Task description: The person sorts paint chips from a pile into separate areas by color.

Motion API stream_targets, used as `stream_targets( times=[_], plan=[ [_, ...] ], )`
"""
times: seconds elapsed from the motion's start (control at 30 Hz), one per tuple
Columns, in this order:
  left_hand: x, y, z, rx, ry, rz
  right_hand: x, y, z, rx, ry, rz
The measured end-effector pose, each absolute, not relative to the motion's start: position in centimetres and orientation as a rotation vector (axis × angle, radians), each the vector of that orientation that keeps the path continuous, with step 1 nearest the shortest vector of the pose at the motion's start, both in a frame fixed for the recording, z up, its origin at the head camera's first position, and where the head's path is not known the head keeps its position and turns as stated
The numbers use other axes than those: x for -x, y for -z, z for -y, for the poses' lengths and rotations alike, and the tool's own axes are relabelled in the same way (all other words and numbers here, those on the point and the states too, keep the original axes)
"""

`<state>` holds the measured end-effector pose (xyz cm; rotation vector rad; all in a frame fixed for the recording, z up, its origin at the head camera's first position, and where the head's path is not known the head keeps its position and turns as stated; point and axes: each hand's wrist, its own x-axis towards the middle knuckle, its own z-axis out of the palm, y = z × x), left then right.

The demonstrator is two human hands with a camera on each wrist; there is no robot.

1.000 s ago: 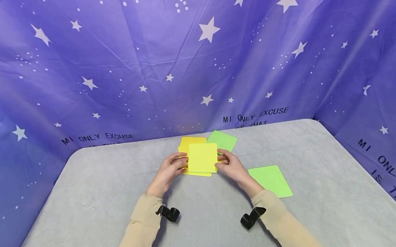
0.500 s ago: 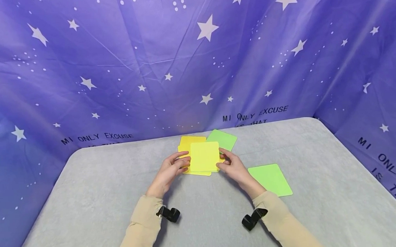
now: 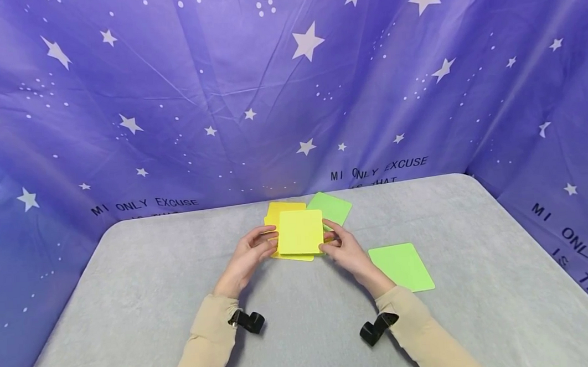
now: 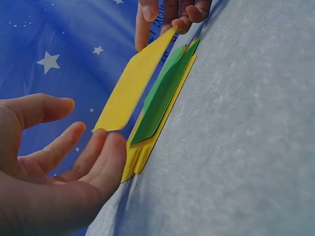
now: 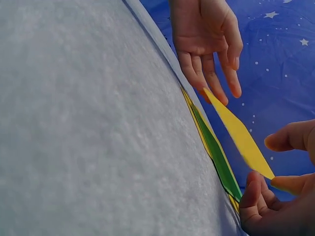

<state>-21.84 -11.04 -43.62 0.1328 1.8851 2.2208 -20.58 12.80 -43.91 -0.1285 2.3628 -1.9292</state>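
Note:
A square yellow card (image 3: 300,232) is held between my two hands, raised over a loose pile. My left hand (image 3: 243,261) holds its left edge with the fingertips; the left wrist view shows the thumb apart from it. At the opposite edge, my right hand (image 3: 351,258) holds the card near its corners with curved fingers. Below the raised card, a green card (image 4: 165,103) lies on more yellow cards (image 4: 133,164). A deeper yellow card (image 3: 285,206) sticks out at the back of the pile, and a green card (image 3: 331,206) lies angled behind it.
Another green card (image 3: 402,266) lies flat on the grey cloth-covered table (image 3: 145,302), beside my right forearm. A purple curtain (image 3: 168,73) with white stars hangs behind the table and along its sides. A black camera (image 3: 248,320) sits on each wrist.
The raised yellow card shifted slightly right with my hands, then came back left. Its near edge now stands further above the pile, with a strip of green visible beneath it.

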Motion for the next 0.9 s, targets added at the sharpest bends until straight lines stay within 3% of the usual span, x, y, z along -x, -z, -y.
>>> stream_targets(
  times=[0.4,0.9],
  plan=[
    [20.8,44.8,11.1,-0.035,-2.182,-2.080,19.4,44.6,-11.5,0.275,1.902,-2.328],
    [18.4,44.8,14.7,0.020,-2.057,-2.139,18.0,44.6,-9.0,0.482,1.789,-2.355]
  ],
)
